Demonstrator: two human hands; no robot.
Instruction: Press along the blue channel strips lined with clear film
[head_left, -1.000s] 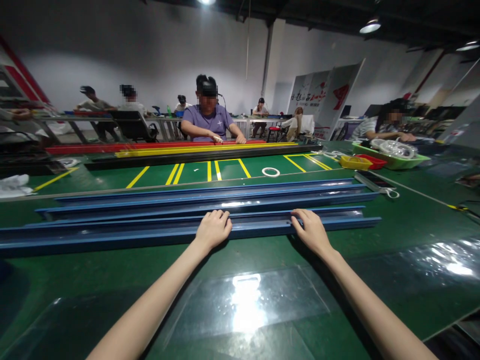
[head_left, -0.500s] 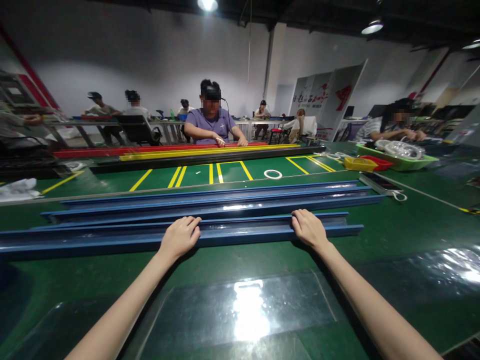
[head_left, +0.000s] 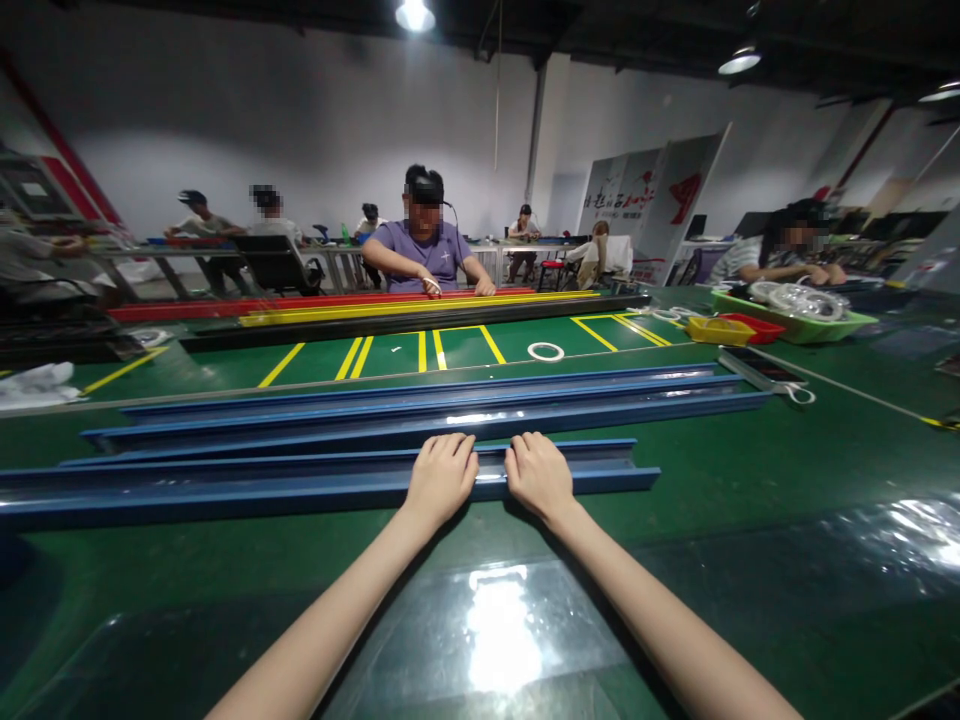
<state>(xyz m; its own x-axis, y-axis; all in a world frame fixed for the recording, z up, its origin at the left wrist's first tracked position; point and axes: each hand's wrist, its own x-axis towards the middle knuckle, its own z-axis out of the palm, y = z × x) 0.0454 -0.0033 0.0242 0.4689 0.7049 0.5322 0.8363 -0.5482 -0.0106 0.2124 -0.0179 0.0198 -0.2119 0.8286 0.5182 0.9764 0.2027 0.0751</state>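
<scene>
A long blue channel (head_left: 225, 488) lies across the green table (head_left: 750, 540), nearest to me. My left hand (head_left: 444, 472) grips it near the middle of the view, fingers bent over its far edge. Close beside it on the right, my right hand (head_left: 538, 474) grips the same channel, with the channel's right end sticking out past it. Behind lie more blue channels (head_left: 585, 410), roughly parallel to this one. The parts of the channel under both palms are hidden.
Clear plastic sheet (head_left: 375, 620) covers the near table. Farther back are a white ring (head_left: 546, 352), yellow (head_left: 420, 305), red (head_left: 180, 310) and black bars, a green basket (head_left: 817, 325) and a flat device (head_left: 761, 368). A person (head_left: 421, 245) sits opposite.
The near blue channel has shifted left and slightly towards me. My left hand has moved right and my right hand left, so they are now close together.
</scene>
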